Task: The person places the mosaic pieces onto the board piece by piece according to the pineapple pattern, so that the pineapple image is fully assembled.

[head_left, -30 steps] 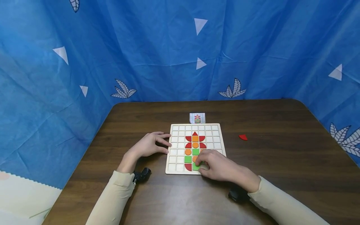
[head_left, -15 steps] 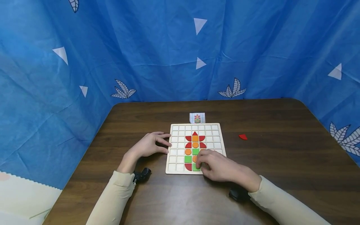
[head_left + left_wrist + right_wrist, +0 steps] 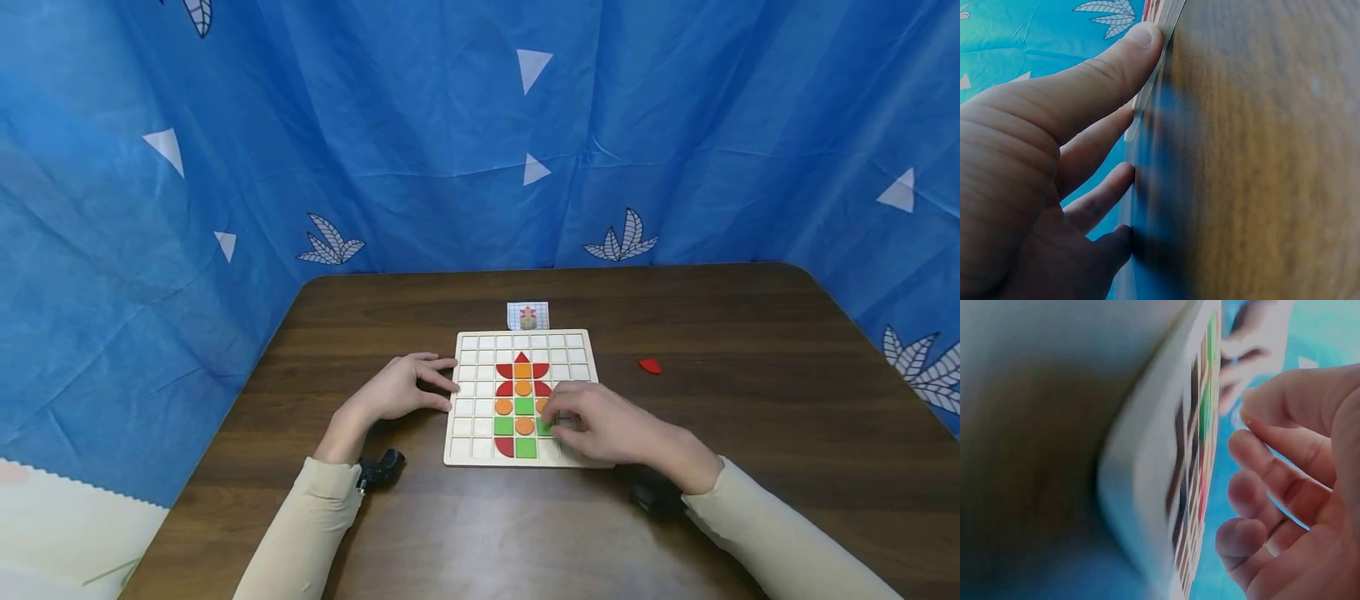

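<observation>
A pale wooden grid board lies on the table, with red, orange and green tiles forming a figure in its cells. My left hand rests at the board's left edge; its thumb touches the rim and the fingers are spread. My right hand hovers over the board's lower right part, fingers loosely bent, nothing visible between thumb and fingertips in the right wrist view. A green square tile sits in the bottom row beside a red quarter-circle tile. The right hand hides some cells on that side.
A loose red quarter-circle tile lies on the dark wooden table right of the board. Behind the board lies a small printed card showing a coloured figure on a grid. A blue curtain hangs beyond the table.
My right hand has let go of the green square in the bottom row and moved right and slightly up, uncovering it. My left hand stays at the board's edge.
</observation>
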A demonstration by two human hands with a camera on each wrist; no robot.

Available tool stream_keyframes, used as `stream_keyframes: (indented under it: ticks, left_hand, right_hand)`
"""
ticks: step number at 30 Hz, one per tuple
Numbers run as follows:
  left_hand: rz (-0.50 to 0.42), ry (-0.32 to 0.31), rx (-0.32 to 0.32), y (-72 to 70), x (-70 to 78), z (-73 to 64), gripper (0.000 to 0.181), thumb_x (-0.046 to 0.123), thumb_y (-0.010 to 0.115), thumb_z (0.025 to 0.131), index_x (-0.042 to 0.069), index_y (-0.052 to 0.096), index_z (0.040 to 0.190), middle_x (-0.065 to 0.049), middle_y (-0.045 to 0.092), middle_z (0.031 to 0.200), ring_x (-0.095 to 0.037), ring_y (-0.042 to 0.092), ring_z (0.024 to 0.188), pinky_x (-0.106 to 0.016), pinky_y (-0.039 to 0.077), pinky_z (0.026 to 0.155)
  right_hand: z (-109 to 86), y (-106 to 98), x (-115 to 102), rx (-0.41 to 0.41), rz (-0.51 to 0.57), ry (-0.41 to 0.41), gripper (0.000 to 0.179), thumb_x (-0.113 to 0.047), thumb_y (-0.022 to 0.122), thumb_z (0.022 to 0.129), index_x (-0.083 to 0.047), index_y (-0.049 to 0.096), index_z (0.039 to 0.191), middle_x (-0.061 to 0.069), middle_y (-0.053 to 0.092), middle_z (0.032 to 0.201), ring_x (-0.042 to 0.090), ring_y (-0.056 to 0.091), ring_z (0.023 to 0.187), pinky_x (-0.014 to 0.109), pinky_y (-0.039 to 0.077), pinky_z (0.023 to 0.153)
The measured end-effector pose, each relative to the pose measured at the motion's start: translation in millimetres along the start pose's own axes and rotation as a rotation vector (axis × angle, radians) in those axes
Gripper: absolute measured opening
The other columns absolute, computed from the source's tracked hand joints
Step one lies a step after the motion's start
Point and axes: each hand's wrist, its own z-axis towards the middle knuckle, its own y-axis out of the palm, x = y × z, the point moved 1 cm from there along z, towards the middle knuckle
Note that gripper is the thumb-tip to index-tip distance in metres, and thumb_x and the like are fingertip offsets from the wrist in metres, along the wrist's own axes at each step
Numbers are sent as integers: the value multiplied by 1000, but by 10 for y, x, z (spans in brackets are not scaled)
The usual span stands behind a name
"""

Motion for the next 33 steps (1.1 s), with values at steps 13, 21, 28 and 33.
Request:
stream_keyframes:
  ticks: [13, 21, 28, 33]
  left_hand:
    - [3, 1, 5, -4, -4, -13, 28, 34, 87, 83, 32, 82, 111, 8, 58, 151, -29, 35, 153, -55, 32, 123]
    - [17, 0, 4, -2, 5, -2, 29, 34, 87, 83, 31, 82, 112, 8, 58, 151, -28, 35, 153, -55, 34, 122]
    - [-1, -20, 0, 1, 0, -4, 29, 34, 87, 82, 32, 82, 111, 9, 57, 152, -29, 33, 154, -57, 32, 122]
    - [-14, -22, -1, 13, -14, -7, 28, 35, 87, 83, 32, 82, 110, 9, 57, 151, -28, 32, 154, -57, 32, 123]
  right_hand:
    - [-217, -372, 626, 271, -107, 344, 20, -17, 77, 92, -9, 75, 110, 5, 69, 97, 19, 57, 82, 34, 51, 70]
    - [-370, -575, 891, 290, -137, 554, 41, -27, 75, 94, 2, 68, 121, 21, 65, 105, 33, 57, 91, 51, 53, 79]
    - [-400, -596, 995, 215, -142, 636, 54, -35, 75, 93, 8, 63, 126, 29, 62, 114, 39, 58, 96, 57, 53, 83]
    - [-381, -596, 1019, 208, -140, 619, 45, -27, 76, 93, 8, 67, 118, 28, 66, 112, 38, 60, 95, 56, 55, 84]
